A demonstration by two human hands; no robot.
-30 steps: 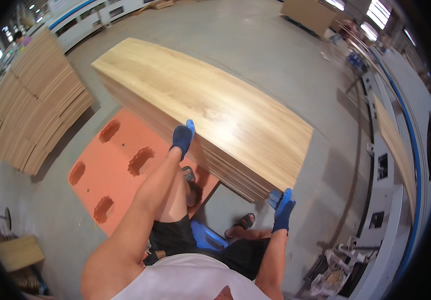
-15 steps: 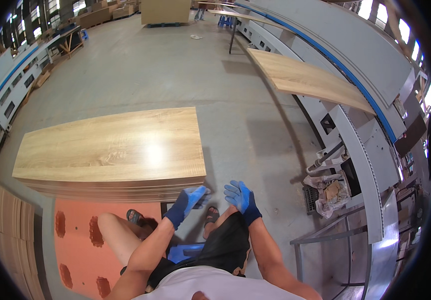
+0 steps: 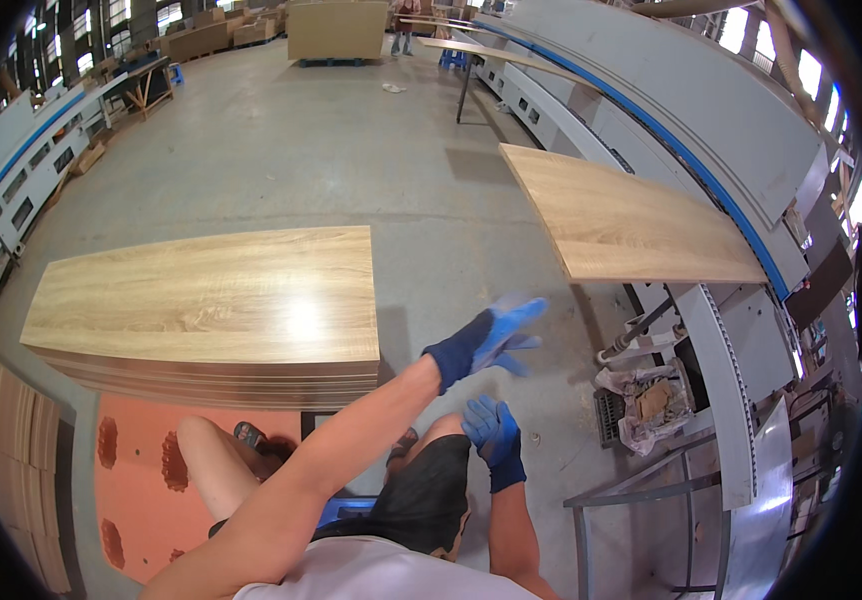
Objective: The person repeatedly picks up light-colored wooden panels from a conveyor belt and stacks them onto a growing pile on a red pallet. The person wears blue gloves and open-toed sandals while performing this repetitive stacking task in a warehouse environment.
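Observation:
My left hand [image 3: 501, 335], in a blue work glove, reaches across to the right with its fingers spread and slightly blurred; it holds nothing. Just below it, close to my right knee, my right hand [image 3: 492, 432] in a matching glove is empty, its fingers loosely bent. To the right, a wood-grain board [image 3: 631, 220] juts out from the long grey machine [image 3: 671, 90], apart from both hands. A stack of similar wood-grain boards [image 3: 211, 295] lies at the left, its right end near my left forearm.
Under the stack is an orange platform [image 3: 141, 500] with rough-edged holes. More stacked boards [image 3: 11, 450] stand at the far left. A crate with plastic and scraps [image 3: 651, 405] sits by a metal frame [image 3: 641, 493] at the right. Another person [image 3: 403, 30] stands far off beside a large pallet stack [image 3: 336, 32].
My left hand has swung right and forward, away from the stack. My right hand has lowered slightly. The board on the machine has come nearer to me.

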